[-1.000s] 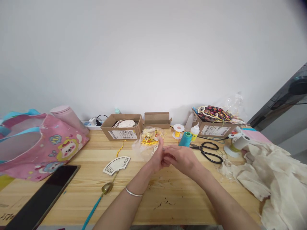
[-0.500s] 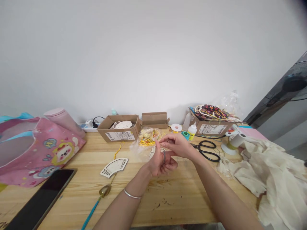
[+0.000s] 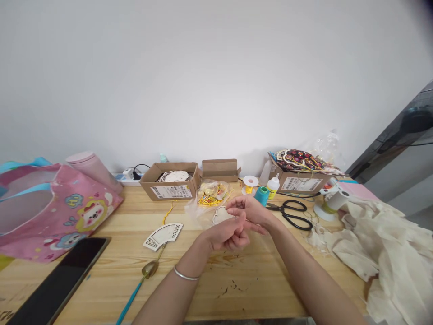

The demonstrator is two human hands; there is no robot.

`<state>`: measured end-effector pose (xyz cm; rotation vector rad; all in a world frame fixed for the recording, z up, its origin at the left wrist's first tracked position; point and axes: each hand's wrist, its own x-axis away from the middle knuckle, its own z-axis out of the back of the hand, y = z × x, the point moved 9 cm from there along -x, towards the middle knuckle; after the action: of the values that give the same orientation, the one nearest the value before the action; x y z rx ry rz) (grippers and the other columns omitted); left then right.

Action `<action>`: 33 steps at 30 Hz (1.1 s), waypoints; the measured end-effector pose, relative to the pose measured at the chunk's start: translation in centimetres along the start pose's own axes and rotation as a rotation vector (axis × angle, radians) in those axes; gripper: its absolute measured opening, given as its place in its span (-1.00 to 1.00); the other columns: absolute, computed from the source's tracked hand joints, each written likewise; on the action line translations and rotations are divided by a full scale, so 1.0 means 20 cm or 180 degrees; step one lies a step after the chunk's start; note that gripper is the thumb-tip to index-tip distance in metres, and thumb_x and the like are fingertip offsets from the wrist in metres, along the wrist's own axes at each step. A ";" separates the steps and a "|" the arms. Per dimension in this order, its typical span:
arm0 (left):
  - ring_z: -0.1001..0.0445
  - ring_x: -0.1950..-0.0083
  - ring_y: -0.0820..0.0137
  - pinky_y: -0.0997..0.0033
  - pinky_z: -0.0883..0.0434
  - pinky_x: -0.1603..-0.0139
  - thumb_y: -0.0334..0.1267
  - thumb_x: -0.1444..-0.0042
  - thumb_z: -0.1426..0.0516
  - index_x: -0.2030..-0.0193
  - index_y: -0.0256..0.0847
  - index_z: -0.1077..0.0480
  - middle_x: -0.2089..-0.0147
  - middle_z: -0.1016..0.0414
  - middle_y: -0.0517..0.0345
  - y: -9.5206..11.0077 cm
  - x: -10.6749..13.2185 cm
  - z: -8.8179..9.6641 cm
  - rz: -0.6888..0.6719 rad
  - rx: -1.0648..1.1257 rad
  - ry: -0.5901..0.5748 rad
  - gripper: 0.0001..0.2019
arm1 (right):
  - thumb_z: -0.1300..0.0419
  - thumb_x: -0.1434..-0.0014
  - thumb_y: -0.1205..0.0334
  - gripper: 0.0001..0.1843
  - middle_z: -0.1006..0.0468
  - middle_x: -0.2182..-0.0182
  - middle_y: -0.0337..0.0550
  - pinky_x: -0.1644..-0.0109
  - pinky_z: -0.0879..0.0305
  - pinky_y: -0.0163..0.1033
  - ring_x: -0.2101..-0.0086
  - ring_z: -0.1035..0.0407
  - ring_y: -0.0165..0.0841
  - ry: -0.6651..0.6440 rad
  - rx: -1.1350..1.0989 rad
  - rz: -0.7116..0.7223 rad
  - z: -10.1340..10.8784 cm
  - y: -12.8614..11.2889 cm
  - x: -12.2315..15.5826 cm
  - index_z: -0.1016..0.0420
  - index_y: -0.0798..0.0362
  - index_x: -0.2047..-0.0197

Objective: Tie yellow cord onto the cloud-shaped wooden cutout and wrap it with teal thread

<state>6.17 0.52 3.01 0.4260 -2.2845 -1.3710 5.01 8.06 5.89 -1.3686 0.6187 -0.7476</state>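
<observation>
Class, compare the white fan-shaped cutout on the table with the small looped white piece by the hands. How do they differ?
The fan-shaped cutout is larger than the looped white piece. The cutout has latticed ends, while the piece is a thin open outline. The cutout lies well away from the hands; the piece sits near the left hand. Both are white and flat.

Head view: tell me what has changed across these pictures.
The right hand has risen from the table toward the far side, and the left hand has dropped slightly, its fingers curled; the grey loop on its finger no longer shows. Nothing is visibly taken or let go. The black-handled scissors, teal thread cone and fan-shaped cut-out stayed put.
</observation>
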 end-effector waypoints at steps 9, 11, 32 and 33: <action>0.25 0.79 0.61 0.58 0.28 0.79 0.00 -0.13 0.22 0.13 -0.47 -0.41 0.79 0.20 0.37 0.09 0.21 0.03 -0.0183 -0.0210 -0.0100 -0.42 | -0.14 0.04 0.04 -0.69 -0.28 0.65 -0.33 0.53 0.00 -0.41 0.60 -0.09 -0.56 0.0390 0.0539 0.0105 0.21 0.03 0.21 -0.43 0.16 0.43; 0.26 0.86 0.61 0.57 0.28 0.84 0.09 -0.09 0.26 0.31 -0.43 -0.48 0.86 0.28 0.39 0.18 0.28 0.15 -0.1278 0.0643 0.0452 -0.33 | -0.09 -0.01 0.04 -0.68 -0.26 0.66 -0.33 0.55 0.02 -0.41 0.62 -0.08 -0.55 0.0540 0.0784 0.0150 0.22 0.05 0.24 -0.42 0.15 0.44; 0.43 0.80 0.64 0.70 0.24 0.88 0.06 -0.12 0.36 -0.13 -0.32 -0.14 0.75 0.31 0.48 0.36 0.26 -0.12 -0.1060 0.1340 -0.0316 -0.37 | 0.03 -0.11 -0.02 -0.57 -0.40 0.09 -0.08 0.09 -0.25 -0.20 0.13 -0.30 -0.33 0.1162 0.0342 0.1570 0.03 -0.39 0.36 -0.28 -0.03 0.00; 0.40 0.79 0.64 0.70 0.22 0.87 0.09 -0.11 0.35 -0.14 -0.29 -0.12 0.75 0.29 0.47 0.35 0.25 -0.11 -0.0985 0.1205 -0.0174 -0.37 | 0.01 -0.08 -0.07 -0.53 -0.43 0.15 -0.08 0.18 -0.29 -0.23 0.21 -0.35 -0.34 0.0946 0.0196 0.1426 -0.01 -0.39 0.33 -0.29 -0.01 0.01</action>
<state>2.69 -0.30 11.11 0.9048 -2.6115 -1.0845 8.11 2.37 13.87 -1.0154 1.0859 -0.6002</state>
